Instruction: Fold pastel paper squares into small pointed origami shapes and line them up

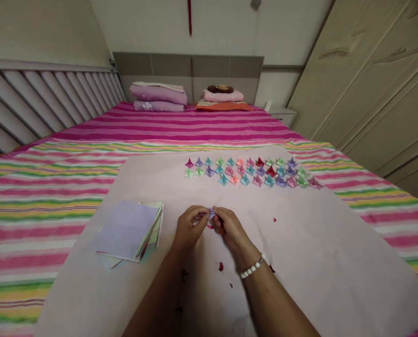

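Between my two hands is a small piece of folded lavender paper (212, 213), pinched at the fingertips above the pale sheet (300, 262). My left hand (189, 227) grips its left side with thumb and forefinger. From the right, my right hand (233, 228) closes on the other side; a white bead bracelet (253, 269) circles that wrist. Something reddish shows beneath the right fingers, too hidden to name. Beyond the hands, rows of small folded paper shapes (245, 179) in several colours stand on the sheet.
A stack of square paper (128, 229), lavender on top, lies left of my hands. Small red and dark scraps (220, 267) dot the sheet. The sheet covers a striped bed (37, 210). Folded bedding (160, 96) sits by the headboard; a slatted rail (54, 103) runs along the left.
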### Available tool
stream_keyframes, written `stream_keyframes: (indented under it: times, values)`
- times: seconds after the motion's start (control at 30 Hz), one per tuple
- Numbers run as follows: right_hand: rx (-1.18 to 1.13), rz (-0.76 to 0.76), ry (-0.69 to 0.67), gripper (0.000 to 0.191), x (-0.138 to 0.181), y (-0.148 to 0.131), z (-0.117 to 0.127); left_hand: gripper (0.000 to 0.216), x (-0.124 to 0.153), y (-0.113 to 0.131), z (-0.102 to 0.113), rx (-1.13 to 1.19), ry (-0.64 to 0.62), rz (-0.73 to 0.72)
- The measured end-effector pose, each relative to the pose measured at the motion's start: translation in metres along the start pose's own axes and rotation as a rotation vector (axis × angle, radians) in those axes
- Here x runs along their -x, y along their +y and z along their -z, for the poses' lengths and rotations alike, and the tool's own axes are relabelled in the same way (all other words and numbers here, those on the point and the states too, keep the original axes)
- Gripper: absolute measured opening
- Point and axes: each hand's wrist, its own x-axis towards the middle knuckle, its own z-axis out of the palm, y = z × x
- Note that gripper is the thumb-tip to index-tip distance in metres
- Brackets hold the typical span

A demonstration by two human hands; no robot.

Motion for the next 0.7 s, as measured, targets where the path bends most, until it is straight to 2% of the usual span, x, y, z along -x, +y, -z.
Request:
stream_keyframes:
  times: [0.07,0.17,0.2,0.27,0.37,0.53,0.7]
  values:
    - [0.125,0.077,0.053,0.038,0.000,0.001,0.000,0.010,0.000,-0.003,-0.001,-0.022,0.038,0.047]
    - [0.341,0.352,0.183,0.022,0.001,-0.002,0.002,0.012,-0.001,-0.009,-0.001,0.016,0.070,0.128]
    - [0.403,0.439,0.192,0.015,0.001,-0.002,0.002,0.012,-0.001,-0.011,-0.002,0.039,0.065,0.144]
    - [0.488,0.532,0.144,0.014,0.000,-0.002,0.003,0.011,-0.002,-0.014,-0.002,0.065,0.049,0.157]
    - [0.550,0.550,0.068,0.012,-0.004,0.004,0.004,0.009,-0.002,-0.016,-0.002,0.029,0.052,0.157]
    - [0.600,0.540,0.098,0.010,-0.011,0.014,0.006,0.009,-0.001,-0.023,0.000,-0.104,0.057,0.173]
    - [0.632,0.530,0.113,0.009,-0.012,0.014,0.006,0.009,-0.002,-0.026,0.001,-0.247,0.080,0.034]
